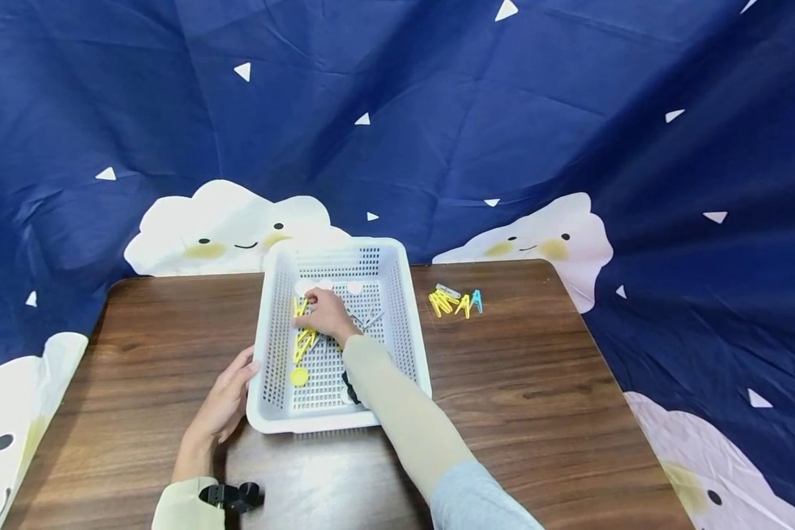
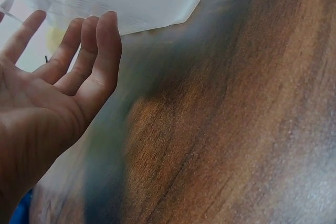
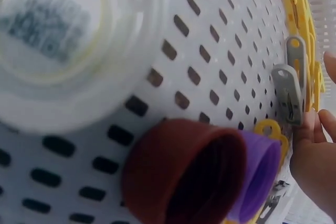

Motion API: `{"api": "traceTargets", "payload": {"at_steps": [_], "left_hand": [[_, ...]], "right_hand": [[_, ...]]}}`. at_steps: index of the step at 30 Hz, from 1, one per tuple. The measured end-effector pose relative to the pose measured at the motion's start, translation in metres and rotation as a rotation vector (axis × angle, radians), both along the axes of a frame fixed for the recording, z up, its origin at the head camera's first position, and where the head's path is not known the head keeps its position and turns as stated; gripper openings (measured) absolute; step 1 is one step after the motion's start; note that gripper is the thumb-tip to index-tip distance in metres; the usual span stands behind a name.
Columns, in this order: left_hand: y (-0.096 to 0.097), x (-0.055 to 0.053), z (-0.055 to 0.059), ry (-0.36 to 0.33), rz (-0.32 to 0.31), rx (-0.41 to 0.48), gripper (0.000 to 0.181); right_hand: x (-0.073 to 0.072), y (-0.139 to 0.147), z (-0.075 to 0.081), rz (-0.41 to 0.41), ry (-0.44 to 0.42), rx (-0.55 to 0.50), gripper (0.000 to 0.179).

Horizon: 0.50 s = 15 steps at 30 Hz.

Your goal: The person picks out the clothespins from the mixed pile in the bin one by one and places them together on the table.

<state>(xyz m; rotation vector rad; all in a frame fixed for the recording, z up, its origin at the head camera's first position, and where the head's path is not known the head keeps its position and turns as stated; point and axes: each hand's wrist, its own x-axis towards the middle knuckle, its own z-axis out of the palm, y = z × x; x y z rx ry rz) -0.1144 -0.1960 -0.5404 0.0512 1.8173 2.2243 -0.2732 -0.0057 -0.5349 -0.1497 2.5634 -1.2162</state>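
Observation:
A white perforated basket (image 1: pixel 411 324) stands on the table. My left hand (image 1: pixel 225 397) rests its fingertips at the basket's left wall; the left wrist view shows these fingers (image 2: pixel 107 51) loosely bent. Inside the basket, my right hand (image 1: pixel 327 315) is at the left side, thumb and fingers spread around yellow clothespins (image 1: pixel 301 304). In the right wrist view its fingertips touch the area beside yellow clothespins (image 3: pixel 296 6) and two grey clothespins (image 3: pixel 287 90). More yellow clothespins (image 1: pixel 302 344) and a yellow round cap (image 1: pixel 299 377) lie nearer the front.
Pale round caps (image 1: pixel 354 288) lie at the basket's back. A dark red cap (image 3: pixel 157 166), a purple cap (image 3: pixel 260 174) and a white round lid (image 3: pixel 131 51) are also inside. Right of the basket are yellow clothespins (image 1: pixel 440 302), a grey one (image 1: pixel 447 291) and a blue one (image 1: pixel 476 300).

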Motion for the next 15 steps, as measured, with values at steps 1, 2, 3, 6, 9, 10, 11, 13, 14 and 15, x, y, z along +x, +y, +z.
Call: {"api": "traceTargets", "payload": {"at_steps": [1, 2, 3, 6, 9, 10, 11, 13, 14, 15], "left_hand": [[0.0000, -0.0004, 0.0000, 0.001, -0.002, 0.002, 0.054], [0.0000, -0.0007, -0.0001, 0.000, -0.003, 0.002, 0.055], [0.0000, -0.0010, -0.0002, -0.001, -0.003, 0.002, 0.055], [0.0004, -0.0014, -0.0001, -0.011, -0.002, -0.002, 0.055], [0.0008, -0.0014, 0.0002, -0.023, 0.004, -0.006, 0.056], [0.0010, -0.0014, 0.0004, -0.027, 0.006, -0.008, 0.057], [0.0012, -0.0014, 0.0007, -0.029, 0.006, -0.010, 0.057], [0.0014, -0.0015, 0.0010, -0.031, 0.009, -0.014, 0.057], [0.0014, -0.0016, 0.0010, -0.030, 0.011, -0.017, 0.057], [0.0015, -0.0016, 0.0010, -0.030, 0.011, -0.018, 0.057]], "right_hand": [[-0.0004, -0.0010, -0.0001, -0.001, 0.010, 0.015, 0.062], [-0.0005, -0.0019, 0.0000, -0.003, 0.014, 0.023, 0.061], [-0.0006, -0.0028, 0.0002, -0.004, 0.018, 0.032, 0.061], [-0.0001, -0.0051, 0.0010, -0.006, 0.015, 0.041, 0.060], [0.0005, -0.0069, 0.0013, -0.005, 0.020, 0.047, 0.059], [0.0005, -0.0072, 0.0013, -0.007, 0.023, 0.046, 0.058], [0.0006, -0.0073, 0.0011, -0.011, 0.026, 0.041, 0.056], [0.0005, -0.0071, 0.0007, -0.024, 0.026, 0.010, 0.052], [0.0002, -0.0068, 0.0003, -0.028, 0.027, -0.002, 0.050], [0.0000, -0.0064, -0.0002, -0.033, 0.022, -0.024, 0.048]]}}
